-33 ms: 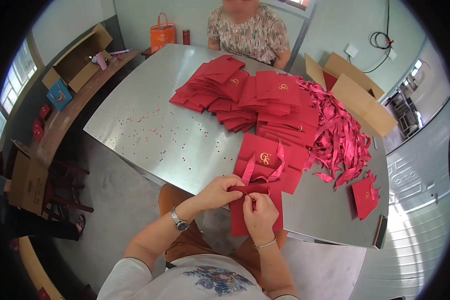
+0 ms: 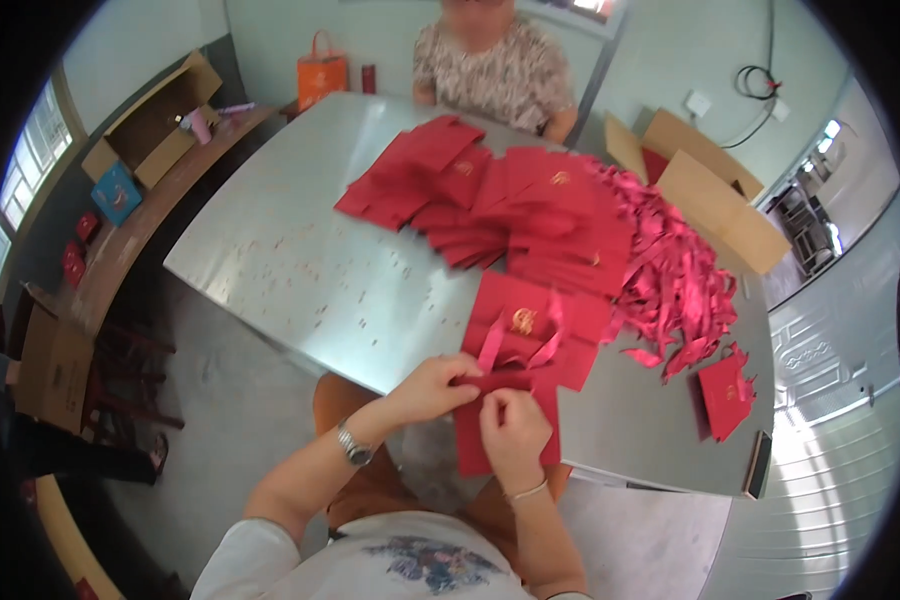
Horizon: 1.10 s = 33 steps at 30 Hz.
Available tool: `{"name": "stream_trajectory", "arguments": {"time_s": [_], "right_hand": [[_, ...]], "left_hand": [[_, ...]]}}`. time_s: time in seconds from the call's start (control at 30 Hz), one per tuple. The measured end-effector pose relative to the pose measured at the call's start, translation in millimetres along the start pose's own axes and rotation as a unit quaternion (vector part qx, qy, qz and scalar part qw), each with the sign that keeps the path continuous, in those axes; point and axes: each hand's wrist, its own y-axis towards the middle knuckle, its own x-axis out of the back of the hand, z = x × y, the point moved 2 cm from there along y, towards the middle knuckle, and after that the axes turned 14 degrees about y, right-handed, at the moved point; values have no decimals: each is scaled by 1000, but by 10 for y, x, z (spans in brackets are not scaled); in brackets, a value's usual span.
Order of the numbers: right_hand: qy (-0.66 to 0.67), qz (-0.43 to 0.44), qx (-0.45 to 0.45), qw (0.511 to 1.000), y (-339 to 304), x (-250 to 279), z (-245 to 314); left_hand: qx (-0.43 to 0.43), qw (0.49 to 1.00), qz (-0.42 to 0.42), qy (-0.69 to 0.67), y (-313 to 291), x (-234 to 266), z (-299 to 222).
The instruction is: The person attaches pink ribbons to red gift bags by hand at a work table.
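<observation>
A red paper gift bag [image 2: 475, 448] lies at the near table edge, its lower part hanging over. My left hand [image 2: 432, 388] pinches the bag's mouth from the left, thumb and fingers closed on the rim. Close beside it, my right hand [image 2: 516, 428] is closed at the same mouth; what its fingertips hold is hidden. Just beyond the hands, a pink-red ribbon handle [image 2: 551, 335] loops over a red panel with a gold emblem [image 2: 522, 320]. Whether that panel belongs to the held bag, I cannot tell.
Stacked flat red bags [image 2: 420, 165] cover the table's far middle. A heap of ribbons [image 2: 675, 270] lies to their right. One ribboned bag [image 2: 722, 398] and a phone [image 2: 758, 465] sit near the right edge. Small red bits dot the metal table [image 2: 270, 190]. A person [image 2: 495, 65] sits opposite.
The whole view has shifted slightly and blurred. My right hand's fingers have curled in more at the bag's mouth; my left hand keeps its grip.
</observation>
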Motion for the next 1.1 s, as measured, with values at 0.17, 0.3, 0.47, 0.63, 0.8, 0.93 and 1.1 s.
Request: {"name": "stream_trajectory", "arguments": {"time_s": [0.17,0.3,0.47,0.63,0.8,0.93,1.1], "right_hand": [[8,-2,-15,1000,-161,-64,18],[43,7,-9,999,-228,-124,91],[20,-14,7,1000,-119,30,31],[37,1,8,999,-30,-60,-10],[27,12,13,999,-35,-121,22],[8,-4,29,1000,-92,-102,20],[3,5,19,1000,-99,-109,18]], "left_hand": [[52,998,10,-35,-154,-8,187],[98,992,-11,-83,-292,47,181],[4,1000,1,20,-77,2,5],[3,1000,-6,5,-15,33,-26],[8,999,-35,-11,-81,32,87],[59,997,40,-14,-49,43,89],[91,993,78,-19,-13,112,55]]}}
